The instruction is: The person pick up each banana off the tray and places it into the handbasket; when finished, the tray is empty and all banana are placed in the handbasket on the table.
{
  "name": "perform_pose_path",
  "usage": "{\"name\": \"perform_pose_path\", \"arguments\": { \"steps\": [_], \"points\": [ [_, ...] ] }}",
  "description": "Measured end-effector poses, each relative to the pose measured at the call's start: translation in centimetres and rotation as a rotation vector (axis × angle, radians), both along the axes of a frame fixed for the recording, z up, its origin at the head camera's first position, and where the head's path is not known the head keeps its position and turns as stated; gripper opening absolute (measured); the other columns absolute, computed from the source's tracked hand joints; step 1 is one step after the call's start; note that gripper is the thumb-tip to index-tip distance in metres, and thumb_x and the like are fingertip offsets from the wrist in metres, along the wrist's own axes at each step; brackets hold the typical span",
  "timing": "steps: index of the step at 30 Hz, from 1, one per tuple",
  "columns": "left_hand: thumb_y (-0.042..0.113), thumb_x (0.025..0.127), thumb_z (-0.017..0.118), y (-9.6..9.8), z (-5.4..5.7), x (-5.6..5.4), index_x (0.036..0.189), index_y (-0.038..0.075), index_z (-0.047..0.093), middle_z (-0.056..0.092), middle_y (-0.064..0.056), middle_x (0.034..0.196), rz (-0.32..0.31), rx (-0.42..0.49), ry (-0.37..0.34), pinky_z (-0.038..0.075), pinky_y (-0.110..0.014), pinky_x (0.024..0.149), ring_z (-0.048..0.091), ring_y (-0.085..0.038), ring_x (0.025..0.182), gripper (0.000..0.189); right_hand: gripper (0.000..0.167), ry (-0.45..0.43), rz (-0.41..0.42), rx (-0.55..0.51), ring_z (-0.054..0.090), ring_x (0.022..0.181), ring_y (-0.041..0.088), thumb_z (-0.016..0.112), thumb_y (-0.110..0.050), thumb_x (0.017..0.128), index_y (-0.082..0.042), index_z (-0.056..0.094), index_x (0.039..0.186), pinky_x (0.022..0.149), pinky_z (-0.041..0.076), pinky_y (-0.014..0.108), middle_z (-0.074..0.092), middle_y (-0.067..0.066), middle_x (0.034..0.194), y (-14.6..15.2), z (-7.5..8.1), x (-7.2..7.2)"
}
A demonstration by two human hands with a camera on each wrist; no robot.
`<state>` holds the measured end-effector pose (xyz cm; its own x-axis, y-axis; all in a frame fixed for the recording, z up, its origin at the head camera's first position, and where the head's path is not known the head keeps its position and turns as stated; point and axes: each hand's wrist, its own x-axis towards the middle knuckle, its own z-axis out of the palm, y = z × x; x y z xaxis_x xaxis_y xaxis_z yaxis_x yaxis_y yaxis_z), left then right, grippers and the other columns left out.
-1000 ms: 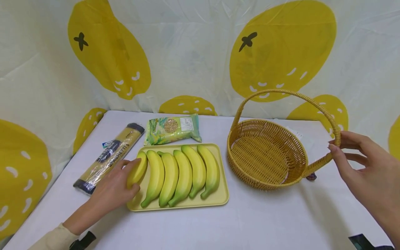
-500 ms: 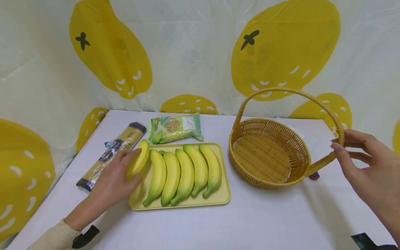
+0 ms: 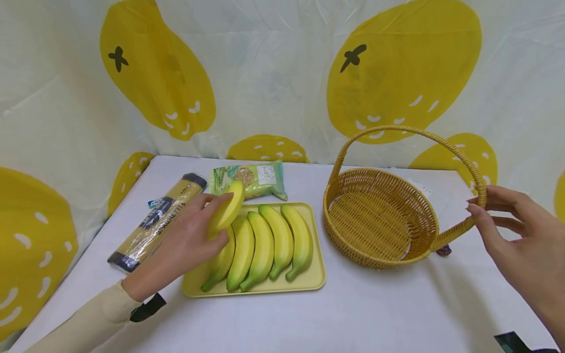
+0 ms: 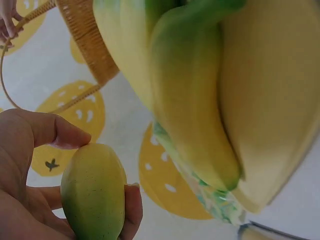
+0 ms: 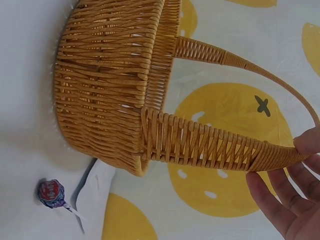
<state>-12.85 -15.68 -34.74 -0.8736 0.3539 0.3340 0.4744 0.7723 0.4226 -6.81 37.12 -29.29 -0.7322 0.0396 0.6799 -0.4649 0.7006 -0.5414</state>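
Head view. Held banana (image 3: 227, 212): one, in the left hand (image 3: 187, 240), fingers and thumb gripping its sides; held above the left part of the tray (image 3: 314, 275), long axis slanting from near left to far right. Tray bananas (image 3: 261, 247): five, side by side, axes running roughly near to far; leftmost partly hidden by hand and fruit. Basket (image 3: 353, 252): upright, just beside the tray's right edge; from the left fingers it lies to the right, beyond the row. Right hand (image 3: 525, 240): nearer the basket, fingertips and thumb pinching the right side of its handle (image 3: 410, 129). Spaghetti (image 3: 161, 223): left of the tray, slanted. Green pack (image 3: 267, 177): behind the tray.

Left wrist view. Held banana: between thumb and fingers, seen nearly end-on, green end at the bottom; apart from the tray bananas. Basket: past them, top left.

Right wrist view. Handle: between thumb and fingers, at its lower right side; palm clear of the basket wall. Lollipop (image 5: 51, 193): on the table (image 5: 22, 150), near the basket.
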Motion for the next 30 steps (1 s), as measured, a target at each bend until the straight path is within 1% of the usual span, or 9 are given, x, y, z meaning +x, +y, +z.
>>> {"name": "perform_pose_path", "arguments": {
  "steps": [2, 8, 12, 18, 20, 23, 25, 27, 30],
  "points": [
    [0.012, 0.082, 0.073, 0.6, 0.1, -0.2, 0.153, 0.014, 0.055, 0.058, -0.014, 0.129, -0.027, 0.013, 0.015, 0.05, -0.05, 0.081, 0.059, -0.033, 0.105, 0.074, 0.042, 0.002, 0.0, 0.002, 0.065, 0.098, -0.003, 0.072, 0.019, 0.086, 0.016, 0.065, 0.127, 0.085, 0.046, 0.007, 0.07, -0.018, 0.11, 0.0, 0.0, 0.0],
    [0.01, 0.083, 0.072, 2.1, 0.5, -0.5, 0.154, 0.013, 0.054, 0.057, -0.015, 0.133, -0.102, 0.031, 0.004, 0.052, -0.049, 0.083, 0.06, -0.032, 0.107, 0.073, 0.043, -0.005, -0.005, 0.021, 0.065, 0.098, -0.004, 0.073, 0.019, 0.086, 0.014, 0.065, 0.129, 0.086, 0.045, 0.006, 0.069, -0.02, 0.111, 0.1, -0.1, -0.1],
    [0.01, 0.083, 0.071, 3.1, 0.8, -1.0, 0.153, 0.013, 0.054, 0.057, -0.013, 0.132, -0.14, 0.02, 0.014, 0.05, -0.046, 0.079, 0.059, -0.028, 0.105, 0.072, 0.044, -0.005, -0.008, 0.031, 0.064, 0.099, -0.004, 0.072, 0.02, 0.087, 0.014, 0.065, 0.129, 0.086, 0.044, 0.006, 0.069, -0.02, 0.112, 0.1, -0.1, -0.1],
    [0.011, 0.083, 0.071, 4.8, 1.5, -2.0, 0.154, 0.014, 0.054, 0.055, -0.011, 0.133, -0.186, 0.02, 0.041, 0.051, -0.051, 0.086, 0.057, -0.03, 0.113, 0.073, 0.049, -0.069, -0.119, 0.052, 0.059, 0.103, -0.006, 0.072, 0.016, 0.089, 0.005, 0.066, 0.137, 0.087, 0.041, 0.004, 0.063, -0.029, 0.112, 0.0, 0.1, 0.3],
    [0.011, 0.083, 0.07, 5.4, 1.7, -2.1, 0.153, 0.015, 0.055, 0.055, -0.01, 0.133, -0.206, 0.028, 0.043, 0.051, -0.049, 0.085, 0.057, -0.029, 0.112, 0.072, 0.05, -0.081, -0.142, 0.063, 0.057, 0.104, -0.007, 0.072, 0.015, 0.09, 0.004, 0.065, 0.138, 0.088, 0.04, 0.004, 0.062, -0.031, 0.113, 0.0, 0.1, 0.4],
    [0.01, 0.083, 0.07, 6.2, 2.0, -2.2, 0.153, 0.015, 0.055, 0.055, -0.009, 0.13, -0.244, 0.029, 0.038, 0.051, -0.045, 0.082, 0.057, -0.027, 0.108, 0.072, 0.049, -0.066, -0.124, 0.06, 0.058, 0.103, -0.006, 0.072, 0.016, 0.089, 0.005, 0.066, 0.137, 0.087, 0.041, 0.004, 0.063, -0.03, 0.113, 0.1, 0.0, 0.3],
    [0.01, 0.084, 0.07, 6.6, 2.2, -2.2, 0.153, 0.016, 0.056, 0.056, -0.009, 0.131, -0.262, 0.023, 0.032, 0.051, -0.043, 0.08, 0.057, -0.025, 0.106, 0.071, 0.048, -0.046, -0.086, 0.045, 0.06, 0.103, -0.005, 0.072, 0.017, 0.089, 0.006, 0.066, 0.135, 0.087, 0.042, 0.005, 0.065, -0.027, 0.113, 0.1, 0.0, 0.2],
    [0.01, 0.084, 0.07, 7.0, 2.3, -2.2, 0.153, 0.016, 0.056, 0.056, -0.008, 0.131, -0.281, 0.011, 0.031, 0.051, -0.043, 0.082, 0.057, -0.024, 0.107, 0.07, 0.048, -0.031, -0.059, 0.037, 0.062, 0.102, -0.005, 0.072, 0.017, 0.088, 0.007, 0.067, 0.134, 0.086, 0.043, 0.005, 0.067, -0.025, 0.113, 0.1, 0.1, 0.2],
    [0.01, 0.085, 0.07, 7.5, 2.4, -2.3, 0.153, 0.017, 0.057, 0.056, -0.008, 0.132, -0.304, 0.001, 0.038, 0.051, -0.043, 0.084, 0.057, -0.023, 0.107, 0.069, 0.048, -0.035, -0.056, 0.039, 0.062, 0.102, -0.005, 0.071, 0.018, 0.088, 0.007, 0.066, 0.135, 0.086, 0.043, 0.005, 0.067, -0.026, 0.111, 0.0, 0.2, 0.2]
  ]
}}
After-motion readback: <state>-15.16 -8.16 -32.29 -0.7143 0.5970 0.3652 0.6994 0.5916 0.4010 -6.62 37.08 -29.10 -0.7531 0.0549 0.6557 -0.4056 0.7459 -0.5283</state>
